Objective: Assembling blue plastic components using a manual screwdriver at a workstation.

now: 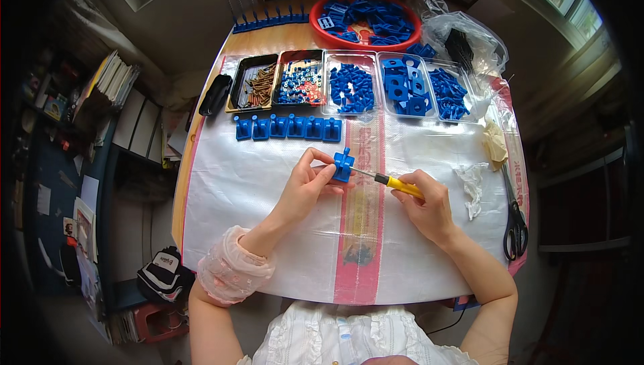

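My left hand (307, 184) grips a small blue plastic part (343, 164) and holds it just above the white woven sheet (255, 184) on the table. My right hand (424, 204) holds a yellow-handled screwdriver (397, 184) whose metal tip touches the right side of the blue part. Both hands are near the middle of the table. A row of several matching blue parts (288, 127) stands on the sheet just beyond my left hand.
Trays at the back hold brown screws (258, 86), mixed small hardware (300, 83) and blue pieces (352, 86) (406, 90) (448, 93). Behind are a red bowl (315, 23) of blue parts and a plastic bag (469, 43). Black scissors (515, 221), crumpled tissue (471, 180) lie right.
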### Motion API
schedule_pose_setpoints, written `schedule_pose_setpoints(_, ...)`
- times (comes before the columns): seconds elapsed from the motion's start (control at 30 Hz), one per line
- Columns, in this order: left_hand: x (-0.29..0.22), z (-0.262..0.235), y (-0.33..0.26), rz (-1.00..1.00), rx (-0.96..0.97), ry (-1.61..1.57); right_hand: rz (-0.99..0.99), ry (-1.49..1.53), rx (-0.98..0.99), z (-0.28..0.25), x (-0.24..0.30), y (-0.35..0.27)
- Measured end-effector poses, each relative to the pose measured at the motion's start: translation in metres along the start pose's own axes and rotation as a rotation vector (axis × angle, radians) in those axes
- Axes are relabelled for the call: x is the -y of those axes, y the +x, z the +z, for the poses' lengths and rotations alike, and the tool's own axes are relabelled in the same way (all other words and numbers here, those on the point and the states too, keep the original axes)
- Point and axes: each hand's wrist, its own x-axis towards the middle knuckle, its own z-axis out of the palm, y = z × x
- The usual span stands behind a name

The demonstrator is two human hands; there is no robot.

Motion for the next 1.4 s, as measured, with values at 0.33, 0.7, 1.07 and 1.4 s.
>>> schedule_pose_setpoints(0.33, 0.004, -0.004, 0.001, 0.009, -0.003, -0.005, 0.040, -0.054, 0.126, -0.006, 0.003, 0.001)
schedule_pose_setpoints(0.7, 0.003, -0.002, 0.001, 0.023, 0.005, -0.004, -0.017, -0.057, 0.036, 0.001, -0.003, -0.001)
schedule_pose_setpoints(1.07, 0.003, -0.004, 0.001, 0.012, -0.010, 0.004, -0.026, -0.011, 0.074, -0.001, 0.001, 0.000)
schedule_pose_setpoints(1.4, 0.002, -0.002, 0.001, 0.018, -0.001, 0.001, -0.170, -0.155, -0.015, 0.001, 0.000, 0.005)
